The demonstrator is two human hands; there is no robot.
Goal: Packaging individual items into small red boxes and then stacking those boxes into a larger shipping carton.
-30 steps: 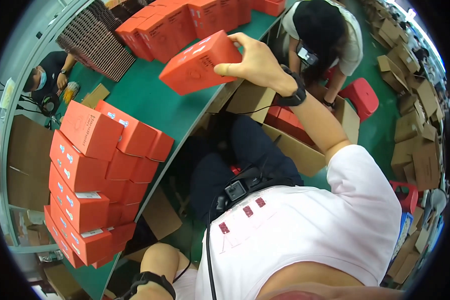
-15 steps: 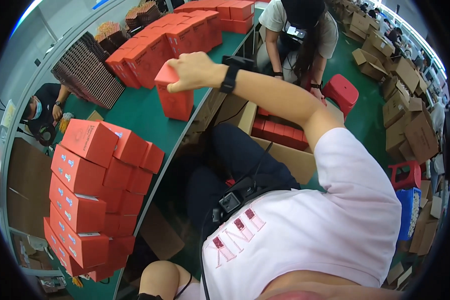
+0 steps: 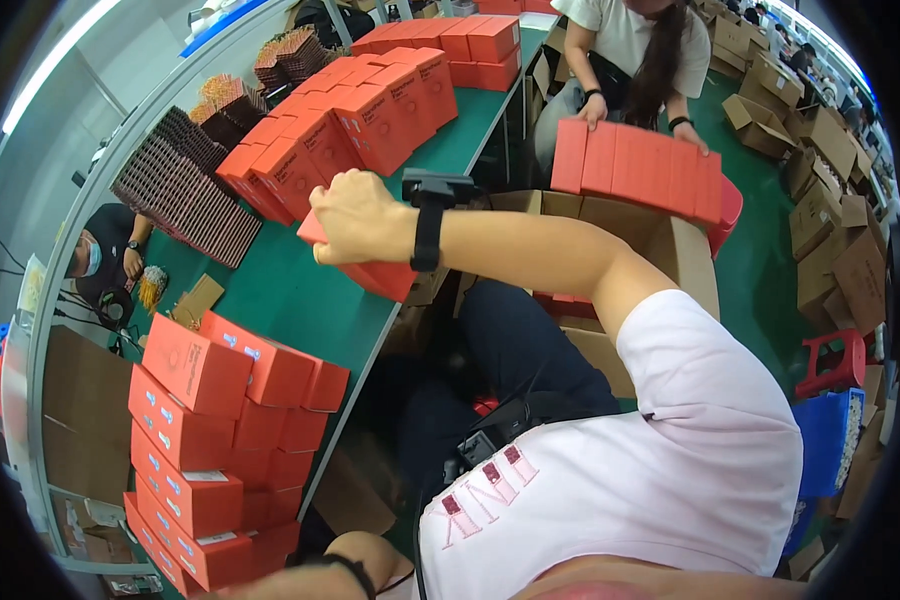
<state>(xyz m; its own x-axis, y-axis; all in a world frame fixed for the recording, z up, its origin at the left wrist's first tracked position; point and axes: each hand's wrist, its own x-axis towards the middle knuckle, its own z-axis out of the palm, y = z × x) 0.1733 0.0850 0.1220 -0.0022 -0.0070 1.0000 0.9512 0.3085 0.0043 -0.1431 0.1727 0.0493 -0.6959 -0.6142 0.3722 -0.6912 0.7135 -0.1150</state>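
My right hand (image 3: 360,220), a dark band with a small device on its wrist, is closed over the top of a red cardboard box (image 3: 385,280) near the green table's edge. My fingers and wrist hide much of that box. At the lower left edge my left hand (image 3: 270,583) is only partly in view and blurred, below a dark wristband; its fingers cannot be made out. Close to it rises a stack of red boxes (image 3: 185,430), several layers high. Beyond my right hand stands a row of upright red boxes (image 3: 320,145) on the table (image 3: 270,270).
Across from me a co-worker holds a row of red boxes (image 3: 635,170) above an open carton (image 3: 685,255). Stacked brown dividers (image 3: 185,185) stand at the table's far left, near another masked person (image 3: 105,250). Red stools (image 3: 835,362) and cartons (image 3: 830,235) line the right.
My right hand has moved slightly down with the red box, which now tilts. My left hand has come in at the lower edge. The co-worker has lifted a row of boxes above the carton.
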